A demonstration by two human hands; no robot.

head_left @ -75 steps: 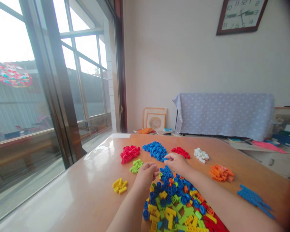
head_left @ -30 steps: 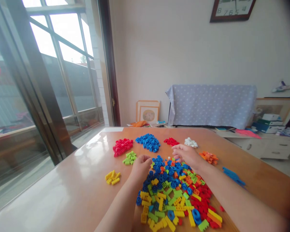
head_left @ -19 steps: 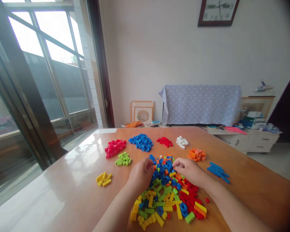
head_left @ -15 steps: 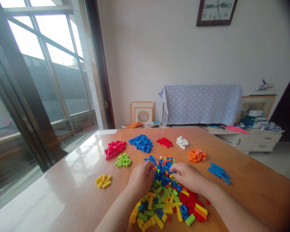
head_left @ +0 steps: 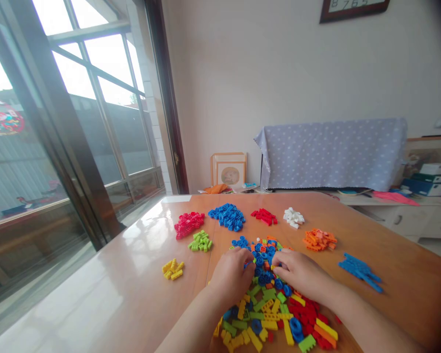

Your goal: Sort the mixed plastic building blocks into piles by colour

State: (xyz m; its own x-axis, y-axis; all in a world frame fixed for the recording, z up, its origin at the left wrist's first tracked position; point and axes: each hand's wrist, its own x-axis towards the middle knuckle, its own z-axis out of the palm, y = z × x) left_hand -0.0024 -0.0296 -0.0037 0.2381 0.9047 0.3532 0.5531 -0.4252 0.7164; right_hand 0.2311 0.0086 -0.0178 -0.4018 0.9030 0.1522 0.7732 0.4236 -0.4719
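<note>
Left of the yellow pile [head_left: 173,269], the counter [head_left: 128,294] stretches glossy to its edge; the white pile [head_left: 293,217] lies near the far edge. Left hand [head_left: 234,272] and right hand [head_left: 300,272], fingers half curled, reach into the mixed pile [head_left: 268,305] among blue rounds [head_left: 278,284]; whether either grips a piece cannot be told. Forearms [head_left: 196,321] slant inward from below, fingertips turned toward each other, just apart.

We cannot tell whether the bare left hand [head_left: 232,275] or right hand [head_left: 302,272] grips anything; the top edge crops the brown-framed white clock [head_left: 354,6].
</note>
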